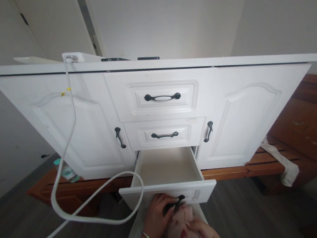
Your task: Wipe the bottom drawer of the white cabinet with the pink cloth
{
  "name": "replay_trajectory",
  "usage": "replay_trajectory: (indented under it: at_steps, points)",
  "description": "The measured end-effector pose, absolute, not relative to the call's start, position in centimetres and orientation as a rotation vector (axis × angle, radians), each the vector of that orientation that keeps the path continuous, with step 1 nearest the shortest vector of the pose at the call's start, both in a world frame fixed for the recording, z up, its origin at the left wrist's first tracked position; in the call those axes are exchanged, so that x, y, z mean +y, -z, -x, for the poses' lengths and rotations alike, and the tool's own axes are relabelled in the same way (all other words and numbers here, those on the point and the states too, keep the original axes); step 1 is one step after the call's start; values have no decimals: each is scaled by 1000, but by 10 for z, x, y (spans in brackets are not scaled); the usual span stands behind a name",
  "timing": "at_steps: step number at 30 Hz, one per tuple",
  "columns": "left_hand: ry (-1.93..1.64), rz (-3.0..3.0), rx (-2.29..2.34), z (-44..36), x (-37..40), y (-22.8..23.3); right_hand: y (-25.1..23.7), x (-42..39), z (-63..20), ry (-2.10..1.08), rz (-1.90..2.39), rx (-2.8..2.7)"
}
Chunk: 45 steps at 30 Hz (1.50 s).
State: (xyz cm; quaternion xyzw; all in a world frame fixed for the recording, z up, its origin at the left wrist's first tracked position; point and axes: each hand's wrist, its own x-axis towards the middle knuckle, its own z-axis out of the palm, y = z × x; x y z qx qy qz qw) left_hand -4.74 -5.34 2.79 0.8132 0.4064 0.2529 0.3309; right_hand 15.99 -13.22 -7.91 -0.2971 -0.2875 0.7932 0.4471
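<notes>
Pink cloth (181, 228) sits bunched just below the open bottom drawer (167, 192), pinched in the right hand (204, 233). Left hand (156, 217) fingers curl closed around the drawer's black handle (174, 203). Above, 2 drawers stay shut; a white cable (66, 149) loops alongside.

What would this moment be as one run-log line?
left hand: on bottom drawer handle | right hand: holding pink cloth | bottom drawer: open, inside bare
</notes>
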Motion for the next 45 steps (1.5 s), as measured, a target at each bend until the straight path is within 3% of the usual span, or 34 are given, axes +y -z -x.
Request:
replay_trajectory:
  at_steps: [6,17,29,33,36,41,45]
  points:
    - [-630,-2289,1101,29,-4,-29,111,-124,-170,-1936,679,-484]
    - [-590,-2433,1147,-5,96,-25,99,-116,-172,-2007,627,-417]
    - [-717,-2380,1053,-9,120,-21,94,-113,-168,-2005,626,-348]
    - [-1059,-2188,1039,4,95,-2,90,-118,-157,-1841,686,-303]
    - [-1300,-2009,1285,35,54,40,103,-117,-151,-1622,791,-138]
    - [-892,-1941,1463,106,-17,112,118,-90,-168,-1155,1094,235]
    - [-647,-2020,1545,129,-46,131,72,-32,-191,-841,1147,123]
